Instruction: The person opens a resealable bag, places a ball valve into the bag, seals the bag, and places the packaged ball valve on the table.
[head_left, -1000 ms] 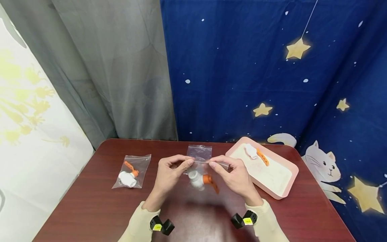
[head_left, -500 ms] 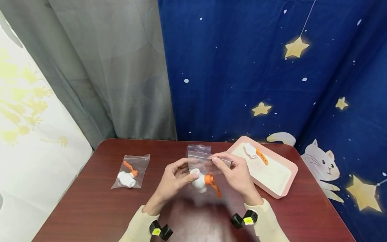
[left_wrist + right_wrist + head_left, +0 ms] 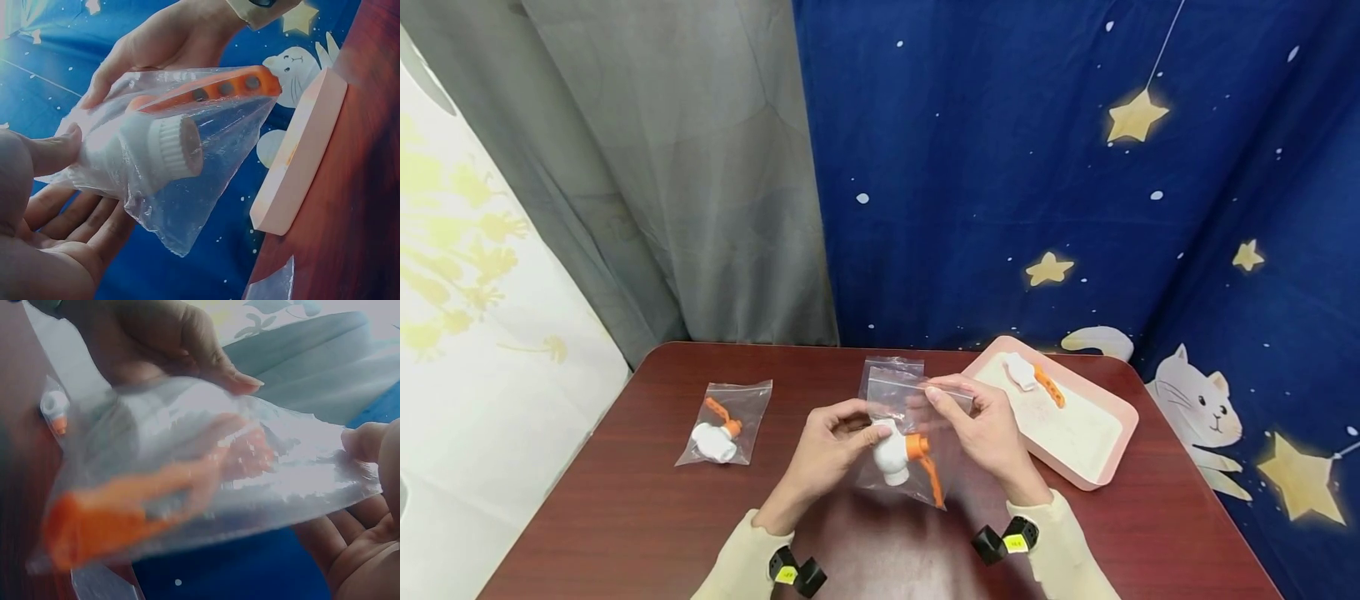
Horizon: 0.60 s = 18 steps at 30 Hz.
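A clear zip bag point(image 3: 880, 482) hangs between both hands above the table, with a white plastic ball valve point(image 3: 891, 458) inside. The valve's orange handle point(image 3: 234, 87) points down toward the bag's lower corner. My left hand point(image 3: 831, 446) grips the valve's upper end through the film, thumb on the near side and fingers behind. With thumb and fingers, my right hand point(image 3: 981, 425) pinches the bag's upper right part near the zip strip. In the right wrist view the bagged handle point(image 3: 125, 512) is blurred.
Another bagged valve point(image 3: 718, 437) lies on the table point(image 3: 625, 500) at the left. At the right stands a pink-rimmed tray point(image 3: 1120, 458) with a loose valve point(image 3: 1033, 379) in it. A flat zip bag point(image 3: 895, 364) lies behind the hands. Curtains point(image 3: 1000, 167) hang behind the table.
My left hand has left the bag's zip edge and moved down to grip the valve through the film. The right hand still pinches the bag's top. The bag's upper edge now stands raised.
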{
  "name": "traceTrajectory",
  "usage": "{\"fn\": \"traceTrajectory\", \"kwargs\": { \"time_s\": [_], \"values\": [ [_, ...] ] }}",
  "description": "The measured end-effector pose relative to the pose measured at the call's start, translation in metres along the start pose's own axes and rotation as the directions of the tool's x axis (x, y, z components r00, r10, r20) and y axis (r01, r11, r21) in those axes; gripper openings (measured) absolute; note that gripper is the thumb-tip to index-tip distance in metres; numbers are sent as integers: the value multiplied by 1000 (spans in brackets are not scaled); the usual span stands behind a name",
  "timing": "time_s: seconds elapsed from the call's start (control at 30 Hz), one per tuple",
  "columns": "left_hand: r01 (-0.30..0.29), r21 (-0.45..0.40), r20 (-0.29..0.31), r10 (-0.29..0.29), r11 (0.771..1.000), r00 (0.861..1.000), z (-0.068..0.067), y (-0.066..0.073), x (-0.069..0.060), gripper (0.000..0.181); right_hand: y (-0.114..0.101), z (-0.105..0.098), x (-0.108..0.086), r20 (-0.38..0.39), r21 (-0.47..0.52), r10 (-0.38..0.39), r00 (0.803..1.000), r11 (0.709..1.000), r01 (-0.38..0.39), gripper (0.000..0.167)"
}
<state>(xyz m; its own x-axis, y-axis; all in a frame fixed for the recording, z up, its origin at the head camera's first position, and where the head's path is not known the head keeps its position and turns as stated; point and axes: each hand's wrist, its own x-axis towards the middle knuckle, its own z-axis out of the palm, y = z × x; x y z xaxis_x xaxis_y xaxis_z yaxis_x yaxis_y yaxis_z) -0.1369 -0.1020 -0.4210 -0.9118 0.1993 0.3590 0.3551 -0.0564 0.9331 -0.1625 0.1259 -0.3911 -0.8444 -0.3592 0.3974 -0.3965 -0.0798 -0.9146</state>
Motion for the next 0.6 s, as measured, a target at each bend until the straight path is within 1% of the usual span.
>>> {"fn": "traceTrajectory", "kwargs": {
  "time_s": [0.13,0.2,0.33,0.4,0.47,0.53,0.6],
  "values": [
    [12,13,-19,-11,1000,1000,-3,0,1,21,2,-3,2,14,-33,17,1000,999,-16,25],
    [31,24,-36,-30,999,999,-6,0,2,21,4,-7,2,23,-57,18,1000,998,-17,26],
    [83,42,-83,-80,996,993,-12,0,4,22,9,-15,1,12,-88,29,1000,996,-28,28],
    [112,46,-106,-107,993,989,-17,0,6,23,11,-20,1,-6,-108,36,999,993,-36,28],
    [144,38,-130,-139,989,982,-22,0,8,24,13,-25,0,-24,-149,33,999,988,-36,28],
    [180,27,-150,-174,983,973,-29,-1,10,25,15,-31,-1,-46,-224,34,998,974,-44,28],
    [218,16,-176,-212,976,961,-36,-4,13,26,16,-38,-2,-68,-310,41,997,949,-60,29]
  ]
}}
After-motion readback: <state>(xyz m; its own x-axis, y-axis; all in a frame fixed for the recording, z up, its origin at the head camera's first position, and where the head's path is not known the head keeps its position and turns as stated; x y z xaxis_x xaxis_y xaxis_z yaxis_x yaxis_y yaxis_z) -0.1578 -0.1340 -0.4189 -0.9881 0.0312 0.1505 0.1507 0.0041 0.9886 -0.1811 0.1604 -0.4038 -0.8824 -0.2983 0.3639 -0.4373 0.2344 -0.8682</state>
